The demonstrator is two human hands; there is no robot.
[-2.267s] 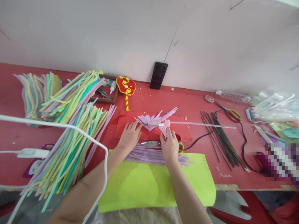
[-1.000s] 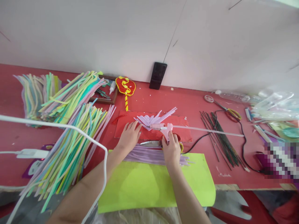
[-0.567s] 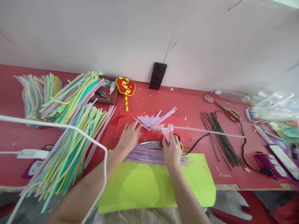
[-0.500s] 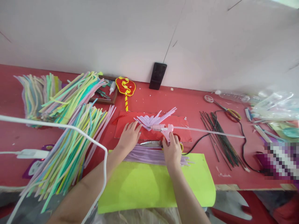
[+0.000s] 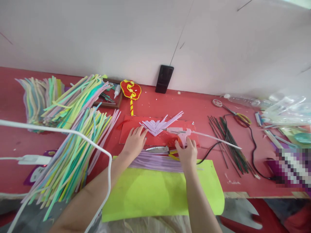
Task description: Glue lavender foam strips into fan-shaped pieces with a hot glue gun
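On the red card [image 5: 126,134] lies a chevron of lilac pipe cleaners [image 5: 155,125], its strips nested in a V. My left hand [image 5: 134,140] rests on the card at the V's left side, fingers stretched out and somewhat apart, the tips near or touching the strip ends. Closed round its handle, my right hand [image 5: 188,153] holds a pink hot glue gun [image 5: 178,131], nozzle pointing left just right of the V. A clear glue stick [image 5: 216,139] sticks out behind it. Below lie scissors [image 5: 157,149] and a bundle of loose lilac pipe cleaners [image 5: 155,163].
Bundles of multicoloured pipe cleaners [image 5: 80,152] cover the left side. A white cable [image 5: 73,131] crosses the lower left. Green stems [image 5: 233,145], more scissors [image 5: 239,118] and plastic bags [image 5: 284,111] lie right. A phone [image 5: 164,79] leans on the wall; a lime sheet [image 5: 155,194] lies in front.
My right hand has moved right with the hot glue gun, drawing its nozzle away from the tip of the V. My left hand has stayed in place.
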